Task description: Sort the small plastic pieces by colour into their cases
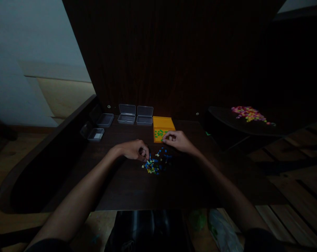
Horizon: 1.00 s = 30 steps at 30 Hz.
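A small heap of tiny blue, yellow and green pieces [157, 162] lies on the dark wooden table [137, 185]. My left hand [134, 149] is curled at the heap's left edge, its fingers pinched over the pieces; what it holds is too small to see. My right hand [178, 140] rests with fingers closed at the front of an open orange box [162, 125] that holds green pieces [158, 133], fingertips at its rim.
Several clear plastic cases [127, 114] stand open along the back of the table, two more at the left [95, 134]. A pile of pink and yellow pieces [249, 114] lies on a dark surface at the right. A dark panel rises behind.
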Each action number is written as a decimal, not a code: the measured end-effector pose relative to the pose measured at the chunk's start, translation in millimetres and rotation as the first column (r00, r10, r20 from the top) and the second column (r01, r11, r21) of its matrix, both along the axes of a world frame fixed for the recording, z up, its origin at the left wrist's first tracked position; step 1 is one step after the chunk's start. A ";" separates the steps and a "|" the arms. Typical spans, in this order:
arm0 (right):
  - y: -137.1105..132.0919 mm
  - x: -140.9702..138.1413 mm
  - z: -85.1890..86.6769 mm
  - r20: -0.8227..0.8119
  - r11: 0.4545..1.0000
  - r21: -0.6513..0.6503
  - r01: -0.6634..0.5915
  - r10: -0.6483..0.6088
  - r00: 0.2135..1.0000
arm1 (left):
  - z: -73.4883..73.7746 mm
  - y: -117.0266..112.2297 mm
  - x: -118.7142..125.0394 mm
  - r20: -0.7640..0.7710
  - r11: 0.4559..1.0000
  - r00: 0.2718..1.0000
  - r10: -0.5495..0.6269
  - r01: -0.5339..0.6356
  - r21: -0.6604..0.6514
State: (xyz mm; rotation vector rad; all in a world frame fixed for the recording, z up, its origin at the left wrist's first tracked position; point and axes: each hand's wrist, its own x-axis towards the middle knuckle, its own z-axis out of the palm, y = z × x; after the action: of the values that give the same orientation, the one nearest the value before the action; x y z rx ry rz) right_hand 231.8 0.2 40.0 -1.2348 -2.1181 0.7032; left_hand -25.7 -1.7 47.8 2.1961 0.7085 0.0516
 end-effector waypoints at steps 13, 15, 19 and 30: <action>34.6 -12.4 -6.1 0.448 0.959 0.264 -0.103 -0.027 0.894 | 0.6 -0.9 0.8 -0.026 1.000 0.999 0.026 -0.026 -0.013; 35.4 -13.4 -6.6 0.466 0.961 0.254 -0.112 -0.020 0.885 | 1.3 -1.2 1.2 -0.031 1.000 0.999 0.027 -0.028 -0.012; 36.7 -13.5 -4.5 0.449 0.967 0.228 -0.117 0.002 0.894 | 1.3 -1.3 1.1 -0.045 1.000 0.999 0.027 -0.027 -0.011; 40.2 -11.5 -6.9 0.366 0.982 0.168 -0.086 0.018 0.930 | -0.2 -1.7 0.2 -0.027 0.999 0.999 0.038 -0.039 -0.037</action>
State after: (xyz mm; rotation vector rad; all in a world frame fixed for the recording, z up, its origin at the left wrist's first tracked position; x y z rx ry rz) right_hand 220.3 40.4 33.1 -1.2885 -2.4598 0.3064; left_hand -25.5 -3.4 47.6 2.1508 0.7603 0.0293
